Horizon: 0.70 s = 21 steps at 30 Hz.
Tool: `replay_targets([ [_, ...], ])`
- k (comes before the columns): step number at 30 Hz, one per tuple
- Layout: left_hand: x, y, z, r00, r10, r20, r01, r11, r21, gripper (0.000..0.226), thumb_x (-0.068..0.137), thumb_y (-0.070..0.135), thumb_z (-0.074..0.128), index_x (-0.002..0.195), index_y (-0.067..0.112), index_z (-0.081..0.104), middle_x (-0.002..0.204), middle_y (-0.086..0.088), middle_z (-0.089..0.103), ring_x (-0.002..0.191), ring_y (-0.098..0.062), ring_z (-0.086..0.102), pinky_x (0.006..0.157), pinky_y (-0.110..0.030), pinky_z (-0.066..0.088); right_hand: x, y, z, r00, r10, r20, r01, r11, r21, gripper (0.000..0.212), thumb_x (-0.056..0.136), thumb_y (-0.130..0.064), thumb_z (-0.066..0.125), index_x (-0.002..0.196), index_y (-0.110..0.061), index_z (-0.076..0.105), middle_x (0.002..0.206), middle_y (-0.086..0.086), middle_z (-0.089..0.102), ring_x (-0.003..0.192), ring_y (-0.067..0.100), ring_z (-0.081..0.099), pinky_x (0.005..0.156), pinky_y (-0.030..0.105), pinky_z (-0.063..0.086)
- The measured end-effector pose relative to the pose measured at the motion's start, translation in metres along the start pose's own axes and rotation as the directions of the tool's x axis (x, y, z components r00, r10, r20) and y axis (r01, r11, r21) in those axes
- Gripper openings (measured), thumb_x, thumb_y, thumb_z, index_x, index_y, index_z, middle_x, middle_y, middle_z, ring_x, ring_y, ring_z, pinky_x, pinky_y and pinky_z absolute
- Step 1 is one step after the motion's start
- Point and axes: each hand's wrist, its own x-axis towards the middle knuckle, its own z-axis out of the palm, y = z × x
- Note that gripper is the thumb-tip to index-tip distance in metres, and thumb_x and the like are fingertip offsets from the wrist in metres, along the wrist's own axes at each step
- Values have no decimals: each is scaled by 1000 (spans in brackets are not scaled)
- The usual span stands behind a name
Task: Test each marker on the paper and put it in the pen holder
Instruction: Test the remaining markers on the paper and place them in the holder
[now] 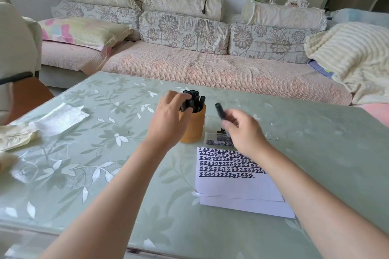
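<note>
The marker (220, 110), black and blurred, tilts up out of the right hand (245, 132), whose fingers curl round its lower end, just at 3 o'clock of the pen holder (194, 127). The wooden pen holder stands upright near mid-tabletop (105, 143), packed with black markers (196, 99). The left hand (168, 118) reaches in from its 9 o'clock side, fingertips among them; whether it grips one I cannot tell. At 5 o'clock of the holder lies the paper (237, 187), with rows of black strokes across its top. A clear tray (210, 125) lies just beyond the paper, partly hidden by the right hand. A floral sofa (210, 65) stands at 12 o'clock.
</note>
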Motion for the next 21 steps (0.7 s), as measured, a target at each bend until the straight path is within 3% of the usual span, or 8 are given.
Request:
replay_targets([
  [3,10,-10,5,993,-91,-80,89,996,-22,36,90,20,57,126,15,53,122,-4,47,108,-24,52,92,-37,45,23,-10,-2,983,26,-182,-6,994,107,5,92,-18,64,94,-23,65,84,-8,69,78,9,65,73,29,51],
  [5,14,-14,9,981,-175,-80,171,984,-60,40,91,22,56,130,16,48,127,-5,45,115,-23,50,95,-37,44,38,-19,-3,966,92,-243,-25,964,266,9,92,-17,65,92,-25,63,91,-4,72,82,8,69,78,38,57],
  [7,17,-18,14,965,-261,-14,259,962,-91,48,91,25,55,137,17,42,133,-3,42,123,-21,45,101,-37,40,53,-23,0,955,132,-266,-32,937,348,10,92,-17,63,90,-27,60,94,-1,73,85,10,71,81,46,58],
  [10,18,-22,20,933,-334,132,352,925,-143,62,88,27,56,144,21,30,141,-3,40,131,-21,39,110,-40,32,70,-23,12,961,125,-248,-42,948,316,7,83,-31,65,88,-27,62,91,-2,74,87,17,71,81,50,57],
  [14,17,-21,26,928,-331,170,355,926,-132,65,87,14,54,146,18,28,140,-8,46,130,-25,39,114,-42,24,77,-20,32,972,115,-207,-82,984,159,9,85,-26,71,91,-24,65,88,-8,72,85,12,69,83,36,56],
  [17,19,-20,30,943,-304,138,317,944,-87,63,85,6,51,144,18,31,134,-5,53,127,-26,43,119,-47,6,79,-21,38,967,87,-240,-77,996,51,11,86,-27,71,90,-22,61,93,-7,65,84,10,62,76,26,46],
  [19,20,-18,31,947,-296,123,311,941,-132,62,85,2,50,143,19,33,133,-3,54,126,-25,44,118,-44,14,84,-24,40,966,90,-241,-93,996,-1,14,85,-30,71,89,-22,60,98,-4,61,85,11,57,72,24,40],
  [21,20,-17,31,946,-311,87,322,930,-178,62,85,2,54,141,20,37,135,-1,52,124,-21,46,107,-29,30,89,-27,41,974,124,-189,-123,992,18,14,87,-29,70,93,-20,62,95,-6,63,86,11,58,64,20,37],
])
